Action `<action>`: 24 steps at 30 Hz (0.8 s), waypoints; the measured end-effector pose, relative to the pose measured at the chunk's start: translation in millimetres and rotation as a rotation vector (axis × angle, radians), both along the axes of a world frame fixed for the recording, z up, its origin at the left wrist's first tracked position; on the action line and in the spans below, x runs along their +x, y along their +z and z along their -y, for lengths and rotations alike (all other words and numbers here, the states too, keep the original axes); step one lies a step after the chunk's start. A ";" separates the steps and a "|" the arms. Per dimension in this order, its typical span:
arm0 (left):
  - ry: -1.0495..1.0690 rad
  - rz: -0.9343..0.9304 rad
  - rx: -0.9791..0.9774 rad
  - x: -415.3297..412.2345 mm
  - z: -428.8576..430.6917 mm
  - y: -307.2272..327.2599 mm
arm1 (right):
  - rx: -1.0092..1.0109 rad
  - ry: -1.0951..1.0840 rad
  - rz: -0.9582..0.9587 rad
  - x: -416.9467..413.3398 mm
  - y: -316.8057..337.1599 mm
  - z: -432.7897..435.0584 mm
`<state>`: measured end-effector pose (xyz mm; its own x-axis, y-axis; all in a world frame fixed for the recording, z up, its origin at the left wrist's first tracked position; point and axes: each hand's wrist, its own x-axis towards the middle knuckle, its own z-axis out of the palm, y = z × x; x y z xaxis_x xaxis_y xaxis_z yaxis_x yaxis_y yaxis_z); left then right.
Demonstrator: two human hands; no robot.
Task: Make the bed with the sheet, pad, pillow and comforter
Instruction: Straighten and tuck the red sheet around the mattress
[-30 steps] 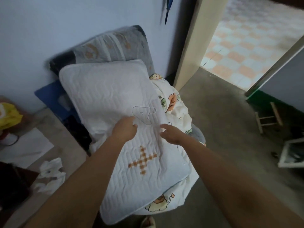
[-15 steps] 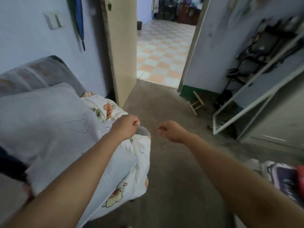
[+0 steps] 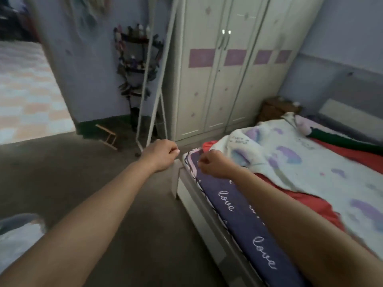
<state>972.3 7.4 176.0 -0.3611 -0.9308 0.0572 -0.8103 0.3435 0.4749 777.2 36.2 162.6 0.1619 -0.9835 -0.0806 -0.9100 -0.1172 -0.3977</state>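
The bed fills the right side, its white frame (image 3: 187, 193) edging a purple cover printed with "love" (image 3: 238, 216). On top lie a red sheet (image 3: 310, 201) and a rumpled white blanket with purple hearts (image 3: 294, 162). My left hand (image 3: 163, 155) hovers over the floor just off the bed's corner, fingers curled and holding nothing. My right hand (image 3: 213, 163) is over the corner of the purple cover, also curled and holding nothing. A grey-white pillow edge (image 3: 18, 235) shows blurred at the lower left.
A white wardrobe with purple panels (image 3: 228, 75) stands behind the bed's foot. A white-framed standing mirror (image 3: 154, 83) leans left of it, beside a cluttered rack (image 3: 134, 65). A small wooden stool (image 3: 107, 137) lies on the concrete floor. A doorway (image 3: 27, 90) opens left.
My view has swung right, from the chair with the pillow and comforter to the bed. My left hand has let go of the pillow; both hands now hold nothing near the bed corner.
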 end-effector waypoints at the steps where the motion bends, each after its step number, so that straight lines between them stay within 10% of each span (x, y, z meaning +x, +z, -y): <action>1: -0.068 0.004 -0.013 -32.7 2.2 2.5 | -0.008 -0.068 -0.012 -29.6 0.9 -10.2; 24: -1.229 -0.023 -0.025 -469.1 -60.4 -28.4 | 0.006 -1.275 0.041 -315.9 -22.8 -260.7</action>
